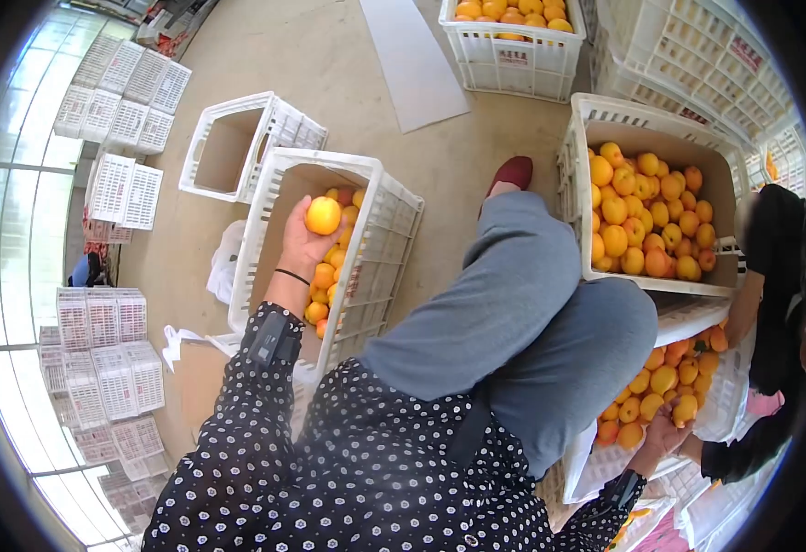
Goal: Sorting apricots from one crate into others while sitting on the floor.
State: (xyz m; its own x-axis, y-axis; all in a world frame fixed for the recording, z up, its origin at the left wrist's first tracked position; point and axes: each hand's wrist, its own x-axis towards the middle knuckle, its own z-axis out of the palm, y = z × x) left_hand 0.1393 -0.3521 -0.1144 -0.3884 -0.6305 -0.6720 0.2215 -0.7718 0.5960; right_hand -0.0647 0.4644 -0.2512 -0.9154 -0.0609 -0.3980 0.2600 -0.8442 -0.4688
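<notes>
My left hand (308,238) holds an orange-yellow apricot (323,215), palm up, over a white plastic crate (390,228) lined with cardboard. More apricots (321,277) lie inside that crate, partly hidden by my hand and the near wall. On my other side, my right hand (666,433) has its fingers around another apricot (685,410). It is at the edge of a heap of apricots (663,379) in a container with a white liner (599,472). A few green leaves show among this heap.
A cardboard-lined crate of apricots (730,207) stands ahead right, another filled crate (520,65) beyond it. At right, a co-worker's dark sleeve (775,234) and hands reach around the fruit. An empty crate (227,148), a white board (413,69) and stacked crates (110,372) are about.
</notes>
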